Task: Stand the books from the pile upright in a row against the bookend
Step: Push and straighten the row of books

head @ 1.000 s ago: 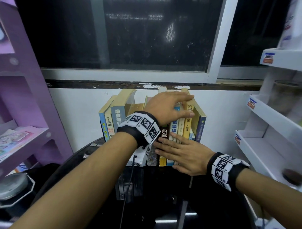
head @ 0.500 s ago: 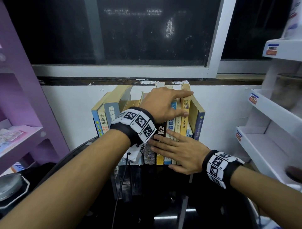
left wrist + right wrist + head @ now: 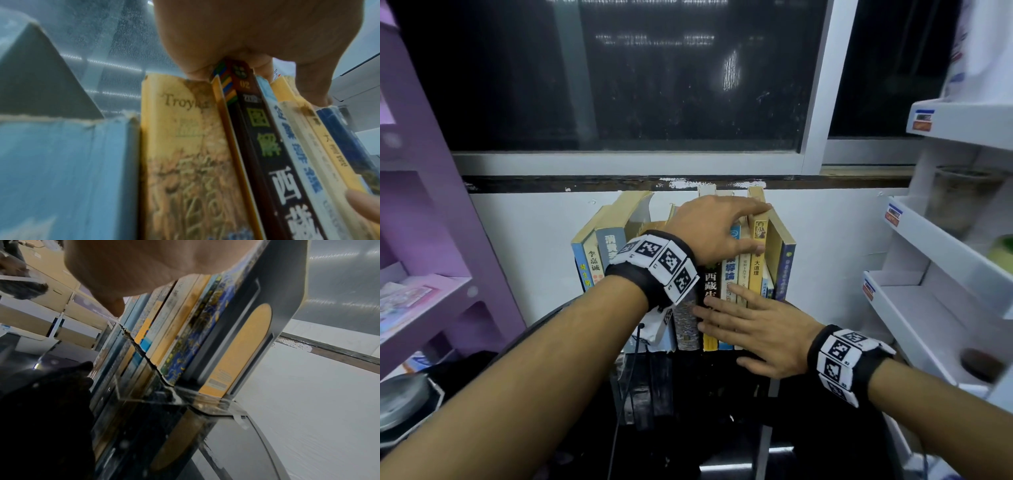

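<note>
Still | left hand atop books | right hand pressing spines, unchanged.

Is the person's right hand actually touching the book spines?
Touching. In the head view the right hand lies flat, straight fingers pressed against the lower book spines.

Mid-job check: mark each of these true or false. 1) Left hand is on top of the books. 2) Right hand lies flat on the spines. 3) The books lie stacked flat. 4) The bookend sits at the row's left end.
1) True: the left hand rests on the tops of the books.
2) True: the right hand lies flat on the lower spines.
3) False: they stand upright in a row.
4) False: the bookend closes the right end.
</note>
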`<state>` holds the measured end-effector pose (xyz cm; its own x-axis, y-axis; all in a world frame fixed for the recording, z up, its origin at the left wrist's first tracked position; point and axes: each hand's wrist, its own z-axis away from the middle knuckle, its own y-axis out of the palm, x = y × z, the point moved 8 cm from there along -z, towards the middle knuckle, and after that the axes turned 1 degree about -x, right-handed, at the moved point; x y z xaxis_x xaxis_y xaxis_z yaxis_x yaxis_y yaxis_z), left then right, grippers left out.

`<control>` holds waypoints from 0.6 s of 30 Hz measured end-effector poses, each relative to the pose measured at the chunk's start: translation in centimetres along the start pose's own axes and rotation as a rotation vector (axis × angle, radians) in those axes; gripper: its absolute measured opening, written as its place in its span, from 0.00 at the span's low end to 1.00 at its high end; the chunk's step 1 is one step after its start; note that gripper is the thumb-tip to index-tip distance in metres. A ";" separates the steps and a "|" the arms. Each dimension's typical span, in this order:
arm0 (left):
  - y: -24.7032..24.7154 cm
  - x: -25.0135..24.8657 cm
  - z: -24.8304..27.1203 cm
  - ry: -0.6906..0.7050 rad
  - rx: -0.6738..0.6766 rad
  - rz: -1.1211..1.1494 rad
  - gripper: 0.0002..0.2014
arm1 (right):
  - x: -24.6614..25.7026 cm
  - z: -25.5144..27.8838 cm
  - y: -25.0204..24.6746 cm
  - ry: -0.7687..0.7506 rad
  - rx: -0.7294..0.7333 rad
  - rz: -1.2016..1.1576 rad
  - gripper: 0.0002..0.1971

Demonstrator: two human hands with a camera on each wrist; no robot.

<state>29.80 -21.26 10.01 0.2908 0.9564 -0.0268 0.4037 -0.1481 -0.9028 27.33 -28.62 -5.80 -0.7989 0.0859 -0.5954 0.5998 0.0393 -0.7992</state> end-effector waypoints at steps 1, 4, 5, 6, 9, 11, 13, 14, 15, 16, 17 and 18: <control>-0.2 -0.2 -0.2 0.006 0.001 -0.001 0.32 | 0.0 0.4 0.0 0.000 -0.001 -0.005 0.41; -0.3 -1.7 -1.1 0.041 0.004 -0.006 0.33 | -0.4 1.3 0.3 0.006 0.017 -0.002 0.41; -0.2 -2.4 -1.4 0.062 0.013 -0.020 0.33 | -0.6 1.5 0.5 0.008 0.025 0.005 0.41; 0.1 -3.1 -1.7 0.086 0.030 -0.042 0.34 | -0.8 1.5 0.7 0.010 0.032 0.009 0.41; 1.4 -4.0 -2.2 0.113 0.097 -0.129 0.33 | -1.3 1.6 1.3 0.009 0.048 0.013 0.41; 1.9 -3.8 -2.4 0.123 0.110 -0.178 0.32 | -1.4 1.4 1.7 0.007 0.048 0.017 0.41; 1.9 -3.6 -2.4 0.143 0.096 -0.210 0.28 | -1.5 1.2 1.9 0.008 0.034 0.023 0.41; 1.9 -3.6 -2.4 0.155 0.085 -0.220 0.27 | -1.6 1.1 2.0 0.011 0.025 0.026 0.41; 1.8 -3.5 -2.4 0.166 0.076 -0.229 0.25 | -1.6 1.0 2.1 0.014 0.017 0.027 0.41; 1.8 -3.4 -2.4 0.176 0.067 -0.240 0.24 | -1.6 0.9 2.1 0.018 0.012 0.026 0.42; 1.7 -3.3 -2.3 0.182 0.059 -0.247 0.23 | -1.6 0.9 2.2 0.020 0.009 0.025 0.42; 1.7 -3.3 -2.3 0.186 0.053 -0.248 0.23 | -1.6 0.8 2.3 0.020 0.005 0.025 0.42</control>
<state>31.54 -25.22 9.60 0.3451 0.8983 0.2719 0.4382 0.1019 -0.8931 29.91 -29.48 -6.76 -0.7827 0.1070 -0.6131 0.6190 0.0320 -0.7847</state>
